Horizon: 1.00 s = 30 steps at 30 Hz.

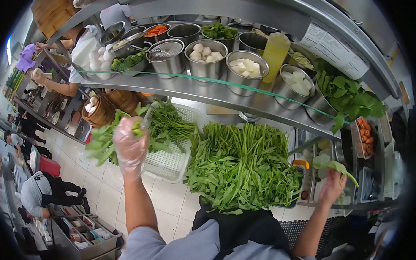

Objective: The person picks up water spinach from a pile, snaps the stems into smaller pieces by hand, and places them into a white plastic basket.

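My left hand [130,148], in a clear plastic glove, is closed round a bunch of leafy greens [102,140], whose leaves stick out to the left. It is raised beside the white perforated basket [174,168], which holds more green stems [169,124]. Off to the right, my right hand [333,182] is closed on a green leaf with its stem [351,174]. Between my hands, right in front of my body, lies a large heap of long-stemmed leafy greens [243,168].
Above runs a steel shelf [195,87] bearing metal pots of white balls [204,52], white cubes [246,67] and broccoli [128,62], plus a yellow bottle [275,54]. Carrots [366,135] sit far right. Several people work at left, one bending [36,190].
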{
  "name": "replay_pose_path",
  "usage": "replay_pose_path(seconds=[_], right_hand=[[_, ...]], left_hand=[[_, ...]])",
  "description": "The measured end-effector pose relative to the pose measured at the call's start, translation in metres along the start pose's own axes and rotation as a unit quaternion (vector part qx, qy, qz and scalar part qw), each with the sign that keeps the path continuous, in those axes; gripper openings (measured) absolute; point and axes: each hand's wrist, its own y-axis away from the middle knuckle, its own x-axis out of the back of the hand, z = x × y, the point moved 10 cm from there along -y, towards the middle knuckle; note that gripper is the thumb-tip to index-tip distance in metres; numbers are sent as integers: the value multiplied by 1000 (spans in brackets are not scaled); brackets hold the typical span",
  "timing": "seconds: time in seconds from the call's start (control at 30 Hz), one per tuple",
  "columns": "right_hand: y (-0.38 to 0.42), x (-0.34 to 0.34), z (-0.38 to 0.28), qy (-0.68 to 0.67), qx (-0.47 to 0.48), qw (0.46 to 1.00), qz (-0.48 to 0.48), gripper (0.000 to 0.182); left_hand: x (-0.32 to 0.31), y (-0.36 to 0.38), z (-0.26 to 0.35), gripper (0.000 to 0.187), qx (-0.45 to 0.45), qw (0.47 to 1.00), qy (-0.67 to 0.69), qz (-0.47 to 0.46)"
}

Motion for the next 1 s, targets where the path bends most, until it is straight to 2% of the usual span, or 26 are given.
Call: replay_pose_path(seconds=[0.07,0.13,0.2,0.23,0.3,0.37,0.4,0.43,0.47,0.5,0.57,0.6,0.63,0.67,0.7,0.77,0.8,0.83,0.87,0.9,0.93,0.97,1.0], right_hand=[[-2,34,-3,20,-19,1000,4,31],[-6,96,8,87,-43,991,95,28],[-11,136,19,136,-42,984,105,28],[-11,148,22,182,-38,976,114,28],[-12,155,23,225,-35,968,108,28],[-13,166,8,330,10,938,108,28],[-12,162,-9,509,112,849,87,27],[-13,167,-7,548,120,825,61,34],[-16,157,-3,544,71,836,25,26],[-12,143,-7,573,55,816,44,22],[-17,170,39,683,14,730,-19,31],[-14,167,58,728,-4,681,-75,36],[-13,163,54,726,-2,684,-72,36],[-13,160,43,711,13,703,-26,38],[-19,153,29,692,27,721,15,41],[-34,138,-4,576,63,815,24,41],[-41,120,-34,491,120,862,33,34],[-41,73,-88,424,175,888,17,24],[-39,39,-135,339,192,921,14,22],[-31,12,-190,347,271,898,8,15],[-17,-11,-246,266,412,871,-24,16],[-3,-26,-292,143,491,852,-111,22],[26,-43,-341,137,581,780,-185,33]], left_hand=[[-67,37,-34,36,-25,993,-25,-112],[-143,96,-53,38,-13,975,-110,-193],[-242,172,-78,40,-6,921,-150,-361],[-260,193,-78,40,-8,920,-149,-362],[-300,248,-79,53,25,851,-157,-501],[-309,255,-92,63,81,810,-112,-570],[-313,258,-99,63,59,796,-131,-588],[-318,265,-101,64,33,781,-146,-606],[-306,249,-86,65,19,774,-154,-613],[-301,238,-80,67,26,794,-125,-595],[-267,196,-36,67,57,754,-118,-644],[-264,193,-31,67,49,757,-115,-642],[-253,181,-27,56,33,791,-86,-605],[-240,169,-28,47,23,823,-61,-565],[-223,149,-16,47,31,826,-70,-559],[-173,91,23,23,66,844,-134,-515],[-141,57,50,18,27,896,-90,-433],[-102,24,80,15,-16,937,-44,-346],[-59,-9,113,11,3,950,11,-312],[-10,-39,156,7,-89,976,14,-198],[33,-51,177,13,-108,988,-27,-104],[79,-68,207,14,-141,989,-23,-44],[117,-81,234,16,-151,988,4,-19]])
